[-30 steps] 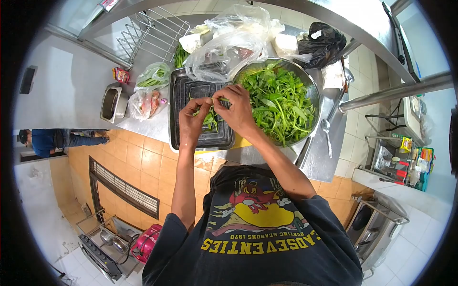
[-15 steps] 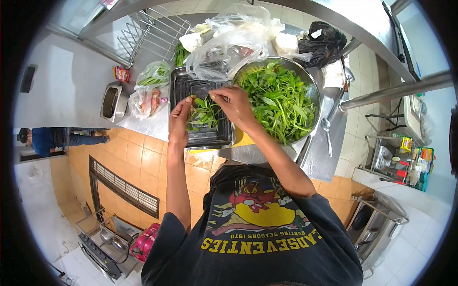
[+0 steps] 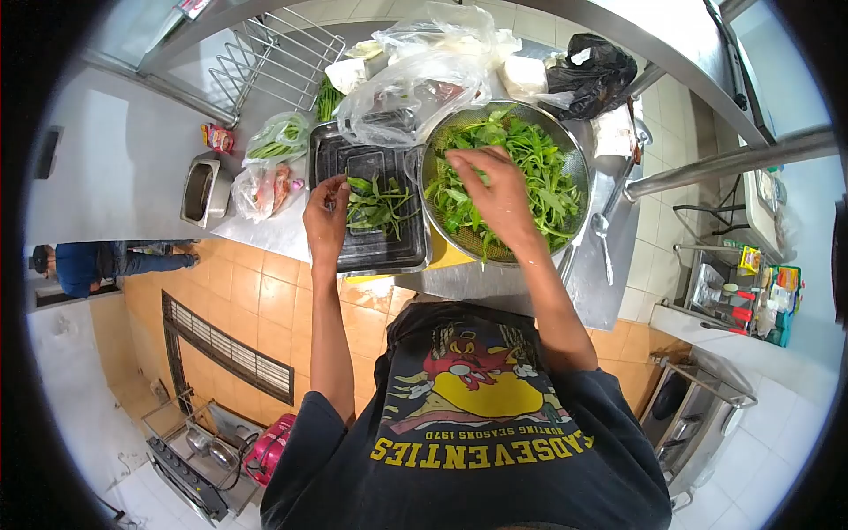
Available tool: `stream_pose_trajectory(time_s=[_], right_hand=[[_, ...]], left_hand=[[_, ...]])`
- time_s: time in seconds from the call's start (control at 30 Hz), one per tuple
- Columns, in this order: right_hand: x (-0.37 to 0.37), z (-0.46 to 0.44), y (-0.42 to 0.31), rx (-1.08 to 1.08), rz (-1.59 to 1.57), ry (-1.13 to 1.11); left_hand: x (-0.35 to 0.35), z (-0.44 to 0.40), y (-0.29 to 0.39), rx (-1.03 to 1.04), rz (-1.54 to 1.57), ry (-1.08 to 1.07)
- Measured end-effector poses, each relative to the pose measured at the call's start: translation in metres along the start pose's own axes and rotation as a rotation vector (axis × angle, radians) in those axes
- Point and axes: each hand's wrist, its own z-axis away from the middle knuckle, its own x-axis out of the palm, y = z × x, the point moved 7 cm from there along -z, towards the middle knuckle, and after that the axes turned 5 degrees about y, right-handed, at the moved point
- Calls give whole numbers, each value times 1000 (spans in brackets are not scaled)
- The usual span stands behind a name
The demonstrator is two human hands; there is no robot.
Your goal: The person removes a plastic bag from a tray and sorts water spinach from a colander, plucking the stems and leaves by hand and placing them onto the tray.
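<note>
My left hand [image 3: 325,225] is at the left rim of a dark rectangular tray [image 3: 402,258], fingers bent and thumb slightly apart, with nothing visible between them. Beside its fingertips, a small heap of leafy green stems [image 3: 382,210] lies in the tray. My right hand [image 3: 502,199] hovers over the left part of a round metal colander [image 3: 585,185]. Its thumb and fingers are apart and nothing shows in them. Loose leafy greens [image 3: 549,177] fill the colander, partly hidden by this hand.
Clear plastic bags [image 3: 415,88] lie behind the tray, a black bag [image 3: 587,79] behind the colander. Left of the tray are bagged vegetables [image 3: 278,139] and a metal container [image 3: 205,193]. A spoon [image 3: 603,247] lies right. Another person [image 3: 84,268] is far left.
My hands have separated. My right hand moved right from the tray to over the colander; my left hand moved slightly left and down. The greens they handled now lie in the tray.
</note>
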Motion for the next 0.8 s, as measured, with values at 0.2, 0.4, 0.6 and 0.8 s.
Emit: stream_pose_trajectory(time_s=[0.2, 0.4, 0.6, 0.8], right_hand=[[-72, 12, 24, 42, 165, 143], [-89, 38, 51, 204, 220, 55], [-72, 56, 56, 193, 368, -115], [-105, 33, 31, 233, 189, 114]], left_hand=[[18, 4, 26, -36, 62, -61], [55, 18, 61, 3, 128, -169], [81, 31, 75, 35, 170, -217], [82, 32, 93, 27, 238, -236]])
